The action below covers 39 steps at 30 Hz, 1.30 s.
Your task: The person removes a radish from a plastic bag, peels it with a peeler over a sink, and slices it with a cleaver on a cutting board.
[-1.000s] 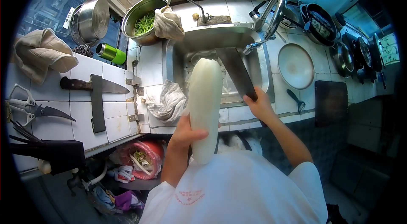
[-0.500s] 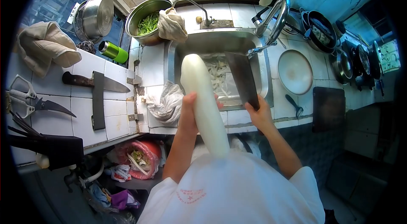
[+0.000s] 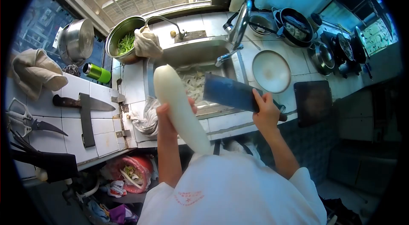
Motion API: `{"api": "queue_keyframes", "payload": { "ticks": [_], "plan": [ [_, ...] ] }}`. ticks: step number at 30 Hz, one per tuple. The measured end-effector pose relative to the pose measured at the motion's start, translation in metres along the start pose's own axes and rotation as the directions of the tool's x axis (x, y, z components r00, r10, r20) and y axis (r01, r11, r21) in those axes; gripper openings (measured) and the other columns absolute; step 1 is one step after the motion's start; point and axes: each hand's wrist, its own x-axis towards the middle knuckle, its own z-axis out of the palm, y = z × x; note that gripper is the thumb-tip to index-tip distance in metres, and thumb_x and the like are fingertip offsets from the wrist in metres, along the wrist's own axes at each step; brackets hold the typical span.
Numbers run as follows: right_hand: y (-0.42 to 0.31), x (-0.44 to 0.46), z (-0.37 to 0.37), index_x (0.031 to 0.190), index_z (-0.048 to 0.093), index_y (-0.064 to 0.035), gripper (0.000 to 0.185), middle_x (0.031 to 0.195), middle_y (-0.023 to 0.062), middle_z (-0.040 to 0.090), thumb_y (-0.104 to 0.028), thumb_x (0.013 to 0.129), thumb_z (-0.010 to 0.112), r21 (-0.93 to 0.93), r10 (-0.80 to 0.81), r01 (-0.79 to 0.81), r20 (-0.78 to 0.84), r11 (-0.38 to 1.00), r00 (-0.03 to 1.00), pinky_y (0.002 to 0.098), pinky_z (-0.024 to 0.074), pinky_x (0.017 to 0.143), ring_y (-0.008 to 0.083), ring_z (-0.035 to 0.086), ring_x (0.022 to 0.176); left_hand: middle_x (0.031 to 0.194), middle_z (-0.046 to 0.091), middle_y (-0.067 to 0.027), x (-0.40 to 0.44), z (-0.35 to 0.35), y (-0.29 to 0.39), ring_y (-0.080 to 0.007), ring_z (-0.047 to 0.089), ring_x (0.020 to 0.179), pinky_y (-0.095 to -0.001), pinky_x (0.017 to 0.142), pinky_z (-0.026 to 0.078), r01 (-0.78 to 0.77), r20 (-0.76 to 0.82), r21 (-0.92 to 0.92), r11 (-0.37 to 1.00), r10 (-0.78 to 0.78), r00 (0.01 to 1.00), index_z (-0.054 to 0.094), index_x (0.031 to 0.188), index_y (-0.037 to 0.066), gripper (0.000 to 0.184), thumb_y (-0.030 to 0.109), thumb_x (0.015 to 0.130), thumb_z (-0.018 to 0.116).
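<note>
A long pale, peeled vegetable (image 3: 181, 110) leans against the person's white shirt, its upper end over the left part of the sink. My left hand (image 3: 167, 112) is closed around its middle. In my right hand (image 3: 266, 111) is a cleaver (image 3: 230, 93), gripped where handle and blade meet, with its broad dark blade pointing left over the sink's front right side. Blade and vegetable are apart. Pale peelings (image 3: 194, 83) lie in the metal sink (image 3: 204, 51) behind them.
A pot of cut greens (image 3: 111, 45) with a cloth (image 3: 147, 42) stands behind left. The left counter holds a knife (image 3: 102, 103), a dark strip (image 3: 86, 118) and scissors (image 3: 47, 126). Right are a white plate (image 3: 271, 71), dark board (image 3: 312, 101) and pans (image 3: 294, 27). The faucet (image 3: 240, 25) overhangs the sink.
The cleaver has turned from nearly upright to nearly level, its blade now pointing left. The vegetable tilts further left, and the view has shifted to the right.
</note>
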Motion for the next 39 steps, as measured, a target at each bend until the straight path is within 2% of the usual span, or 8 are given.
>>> {"api": "queue_keyframes", "payload": {
  "ticks": [7,13,15,23,26,29,32,39],
  "plan": [
    [0.092,0.025,-0.037,0.119,0.059,-0.0122,0.066,0.083,0.0065,0.047,0.003,0.054,0.062,-0.116,-0.336,0.331,-0.032,0.937,0.941,0.0346,0.0422,0.053,0.0239,0.052,0.063,0.083,0.058,-0.0134,0.010,0.053,-0.042,-0.0235,0.060,0.070,-0.0326,0.054,0.050,-0.051,0.030,0.196,0.979,0.046,0.998,0.052,0.116,0.000,0.068,0.053,0.073,0.049],
    [0.228,0.030,-0.069,0.134,0.044,-0.0146,0.082,0.079,0.0084,0.052,-0.009,0.055,0.067,-0.312,-0.301,0.297,0.037,0.902,0.953,0.0396,0.0408,0.063,0.0259,0.054,0.065,0.089,0.058,-0.0127,0.034,0.133,-0.138,-0.0258,0.060,0.074,-0.0351,0.056,0.053,-0.051,-0.023,-0.063,0.997,0.049,0.999,0.053,0.114,0.002,0.062,0.052,0.077,0.051],
    [0.286,0.019,-0.082,0.135,0.044,-0.0155,0.079,0.071,0.0082,0.054,-0.011,0.058,0.065,-0.295,-0.037,0.107,0.233,0.950,0.972,0.0389,0.0412,0.062,0.0265,0.055,0.062,0.092,0.058,-0.0130,0.044,0.167,-0.173,-0.0263,0.060,0.077,-0.0367,0.058,0.053,-0.029,-0.019,-0.110,0.994,0.027,0.999,0.053,0.113,0.003,0.057,0.047,0.078,0.053],
    [0.426,-0.080,-0.165,0.126,0.054,-0.0208,0.055,0.060,0.0160,0.059,-0.019,0.072,0.064,-0.305,0.433,-0.383,0.117,0.872,0.894,0.0479,0.0461,0.056,0.0366,0.059,0.058,0.101,0.059,-0.0118,0.074,0.277,-0.282,-0.0230,0.058,0.089,-0.0344,0.076,0.050,0.151,-0.011,0.247,0.957,-0.153,0.988,0.052,0.112,-0.002,0.048,0.015,0.071,0.070],
    [0.437,-0.125,-0.173,0.122,0.058,-0.0239,0.042,0.068,0.0190,0.062,-0.027,0.080,0.061,-0.236,0.620,-0.589,0.080,0.773,0.781,0.0493,0.0469,0.061,0.0394,0.061,0.066,0.102,0.060,-0.0100,0.082,0.313,-0.312,-0.0208,0.060,0.093,-0.0322,0.080,0.048,-0.227,0.265,0.722,0.654,0.041,0.963,0.052,0.114,0.002,0.053,0.011,0.067,0.072],
    [0.418,-0.157,-0.181,0.115,0.063,-0.0215,0.033,0.078,0.0196,0.065,-0.031,0.084,0.058,-0.131,0.801,-0.790,0.067,0.598,0.595,0.0483,0.0474,0.067,0.0408,0.061,0.075,0.099,0.061,-0.0099,0.082,0.336,-0.328,-0.0205,0.060,0.092,-0.0314,0.081,0.047,-0.365,0.413,0.842,0.398,-0.039,0.910,0.051,0.115,0.004,0.054,0.013,0.066,0.072],
    [0.414,-0.181,-0.177,0.104,0.066,-0.0115,0.030,0.081,0.0202,0.064,-0.033,0.087,0.054,0.157,0.828,-0.818,0.009,0.553,0.561,0.0448,0.0465,0.071,0.0405,0.060,0.083,0.098,0.061,-0.0118,0.087,0.360,-0.350,-0.0272,0.060,0.091,-0.0340,0.080,0.048,-0.359,0.408,0.872,0.333,-0.089,0.909,0.052,0.110,0.006,0.049,0.017,0.065,0.072],
    [0.461,-0.175,-0.172,0.095,0.063,-0.0025,0.034,0.080,0.0212,0.064,-0.035,0.089,0.052,0.233,0.884,-0.915,0.265,0.329,0.386,0.0425,0.0466,0.070,0.0413,0.060,0.080,0.092,0.058,-0.0155,0.115,0.367,-0.427,-0.0334,0.058,0.084,-0.0431,0.069,0.048,-0.388,0.361,0.911,-0.140,-0.186,0.914,0.046,0.107,0.007,0.056,0.023,0.061,0.073]
  ]
}}
